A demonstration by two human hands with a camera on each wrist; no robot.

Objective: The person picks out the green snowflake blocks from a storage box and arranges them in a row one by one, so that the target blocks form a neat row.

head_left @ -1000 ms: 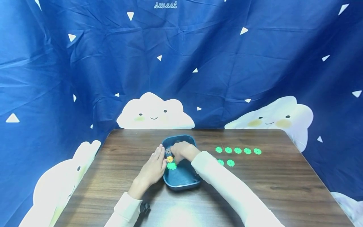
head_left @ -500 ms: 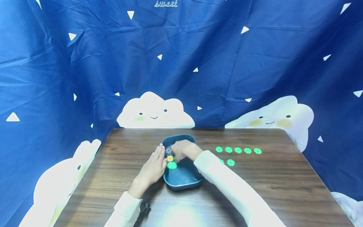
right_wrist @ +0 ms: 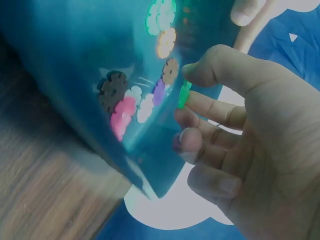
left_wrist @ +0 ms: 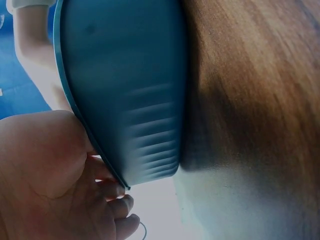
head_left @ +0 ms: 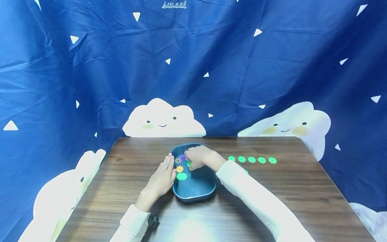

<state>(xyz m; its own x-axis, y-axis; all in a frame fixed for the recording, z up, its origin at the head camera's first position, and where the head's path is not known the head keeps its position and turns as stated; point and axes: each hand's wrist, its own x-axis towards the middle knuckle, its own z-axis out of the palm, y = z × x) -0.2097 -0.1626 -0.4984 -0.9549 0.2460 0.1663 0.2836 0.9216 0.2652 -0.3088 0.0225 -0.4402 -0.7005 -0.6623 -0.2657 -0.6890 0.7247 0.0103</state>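
A blue tray point(head_left: 196, 190) sits mid-table with several coloured flower-shaped discs point(head_left: 180, 168) in its left half. My right hand point(head_left: 189, 164) reaches into the tray. In the right wrist view this hand point(right_wrist: 187, 95) pinches a green disc point(right_wrist: 183, 94) between thumb and forefinger, just above the purple, white and pink discs point(right_wrist: 131, 107). My left hand point(head_left: 164, 171) lies with straight fingers against the tray's left rim. The left wrist view shows the palm point(left_wrist: 50, 175) touching the tray's outer wall point(left_wrist: 130, 85).
A row of green discs point(head_left: 252, 159) lies on the brown wooden table point(head_left: 287, 198) right of the tray, with one more partly hidden behind my right sleeve point(head_left: 251, 201). A blue cloud-print curtain point(head_left: 193, 67) stands close behind the table.
My right hand has shifted a little right and back inside the tray, uncovering a purple disc. The left hand stays on the rim.
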